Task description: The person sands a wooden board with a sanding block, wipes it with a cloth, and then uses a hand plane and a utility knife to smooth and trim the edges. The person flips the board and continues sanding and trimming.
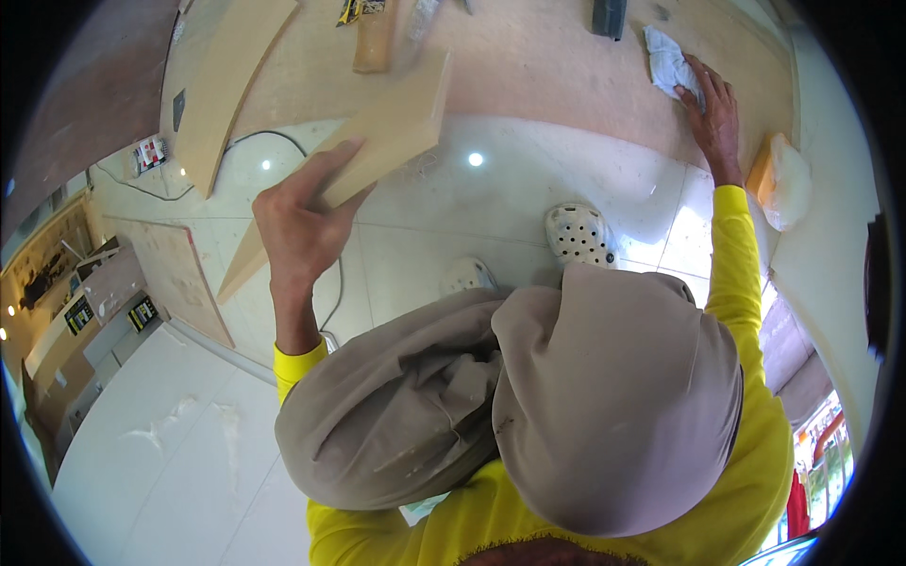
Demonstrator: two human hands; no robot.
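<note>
My left hand [307, 222] grips a long, pale wooden board [401, 113], thumb on one face and the fingers mostly hidden behind it. The board slants up from the lower left, over the tiled floor, with its far end above a brown work surface [538, 85]. At the far right, my right hand [714, 123] is closed on the near edge of a crumpled white cloth [666, 62], which lies on that surface. Just beyond the board's far end is a narrow brown wooden block [374, 42].
A long curved board [226, 80] leans across the left of the surface. A dark block [609, 17] sits at the far edge. An orange-yellow piece with clear plastic [781, 181] is by the right wall. A black cable [283, 134] runs along the floor near my clogs [578, 231].
</note>
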